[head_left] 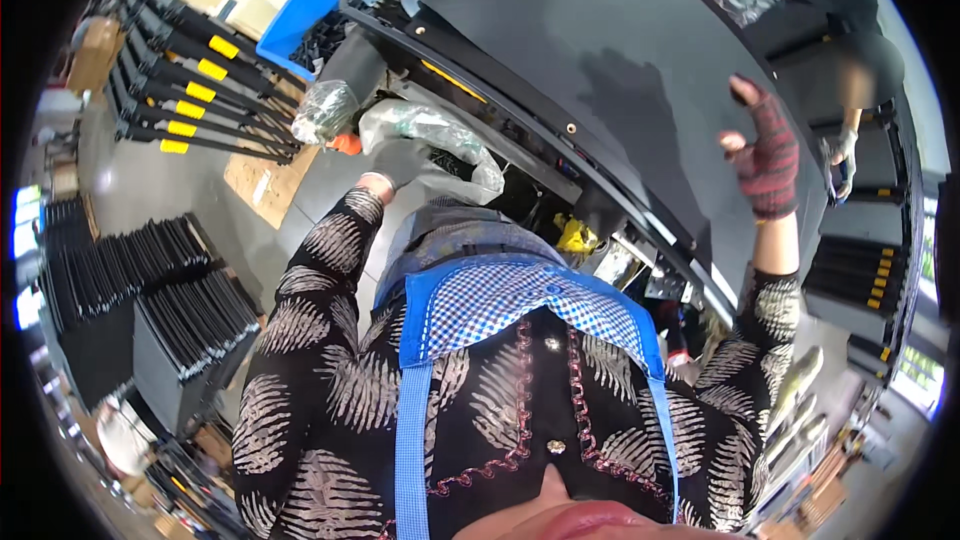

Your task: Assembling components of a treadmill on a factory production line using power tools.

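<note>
My left hand [400, 162], in a grey glove, is at the mouth of a clear plastic bag [470, 152] with small dark pieces showing inside. The bag hides its fingers, so what they hold cannot be seen. My right hand [770, 155], in a red and black striped glove with bare fingertips, is raised over the right part of a large dark grey panel [530, 30]. Its fingers are apart and nothing is in them. The panel lies flat inside a dark frame, and a shadow falls across its surface.
A blue bin [310, 10] of black parts stands beyond the bag, near a plastic-wrapped roll [325, 110]. Black bars with yellow labels [190, 90] are stacked at left, above rows of dark panels [190, 300]. Another person's gloved hand [842, 162] is at far right.
</note>
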Motion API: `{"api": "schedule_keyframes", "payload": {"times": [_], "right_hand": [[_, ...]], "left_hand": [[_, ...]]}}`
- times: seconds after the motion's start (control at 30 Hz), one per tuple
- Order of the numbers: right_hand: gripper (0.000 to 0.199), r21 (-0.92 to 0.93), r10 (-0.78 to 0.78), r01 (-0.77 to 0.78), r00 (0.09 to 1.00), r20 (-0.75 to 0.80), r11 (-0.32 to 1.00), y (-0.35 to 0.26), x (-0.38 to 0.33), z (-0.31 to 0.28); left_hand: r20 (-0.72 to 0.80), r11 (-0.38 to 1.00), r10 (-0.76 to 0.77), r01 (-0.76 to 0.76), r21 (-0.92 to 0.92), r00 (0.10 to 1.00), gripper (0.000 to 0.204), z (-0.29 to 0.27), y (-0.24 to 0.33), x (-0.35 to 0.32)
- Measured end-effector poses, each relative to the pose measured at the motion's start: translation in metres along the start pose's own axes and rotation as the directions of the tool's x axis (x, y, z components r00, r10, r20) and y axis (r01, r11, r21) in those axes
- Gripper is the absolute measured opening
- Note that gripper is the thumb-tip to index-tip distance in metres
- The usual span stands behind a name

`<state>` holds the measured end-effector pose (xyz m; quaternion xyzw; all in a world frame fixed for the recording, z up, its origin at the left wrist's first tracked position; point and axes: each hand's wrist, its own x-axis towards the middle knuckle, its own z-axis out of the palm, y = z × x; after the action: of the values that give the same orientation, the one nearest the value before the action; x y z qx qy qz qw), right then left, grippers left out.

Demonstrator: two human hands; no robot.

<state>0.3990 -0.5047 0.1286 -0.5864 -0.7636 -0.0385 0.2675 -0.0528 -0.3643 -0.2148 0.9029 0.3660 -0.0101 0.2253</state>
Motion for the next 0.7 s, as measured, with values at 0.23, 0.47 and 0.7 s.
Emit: {"api": "schedule_keyframes", "payload": {"times": [0.23, 0.47, 0.7], "right_hand": [[0.056, 0.242, 0.458, -0.433, 0.887, -0.058, 0.868, -0.07, -0.106, 0.045], [0.045, 0.62, 0.797, -0.56, 0.573, -0.19, 0.55, -0.146, -0.168, 0.08], [0.037, 0.724, 0.975, -0.673, 0.222, 0.001, 0.153, -0.2, -0.204, 0.119]], "left_hand": [[0.247, 0.955, -0.191, 0.122, 0.269, 0.95, 0.025, -0.041, 0.036, 0.031], [0.32, 0.898, 0.34, -0.406, 0.168, 0.884, 0.022, -0.007, 0.061, 0.057], [0.39, 0.854, 0.404, -0.494, 0.163, 0.827, 0.021, 0.032, 0.033, 0.071]]}}
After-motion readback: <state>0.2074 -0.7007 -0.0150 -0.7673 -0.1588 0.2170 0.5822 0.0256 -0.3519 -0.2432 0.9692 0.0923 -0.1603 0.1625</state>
